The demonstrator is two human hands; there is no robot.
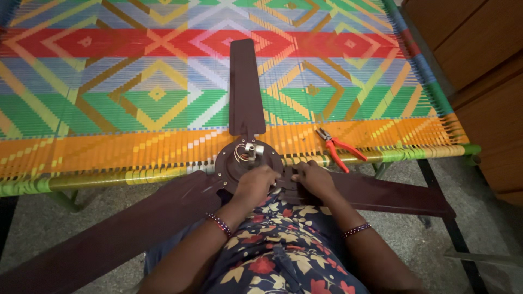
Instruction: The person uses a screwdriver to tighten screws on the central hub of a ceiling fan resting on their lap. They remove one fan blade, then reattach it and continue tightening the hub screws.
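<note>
A dark brown ceiling fan lies on my lap and on the edge of a woven cot. Its round motor hub (239, 158) has a short metal shaft and loose wires on top. One blade (244, 87) points away over the cot, another blade (114, 234) runs down to the left, and a third blade (392, 196) goes right. My left hand (256, 182) rests on the near rim of the hub, fingers curled. My right hand (311, 178) grips the root bracket of the right blade where it meets the hub.
The woven cot (136, 92) has bright green, red, orange and blue patterns. Red-handled pliers (338, 147) lie on its orange band, just beyond my right hand. Wooden cabinets (479, 65) stand at the right. Grey floor (479, 218) shows below.
</note>
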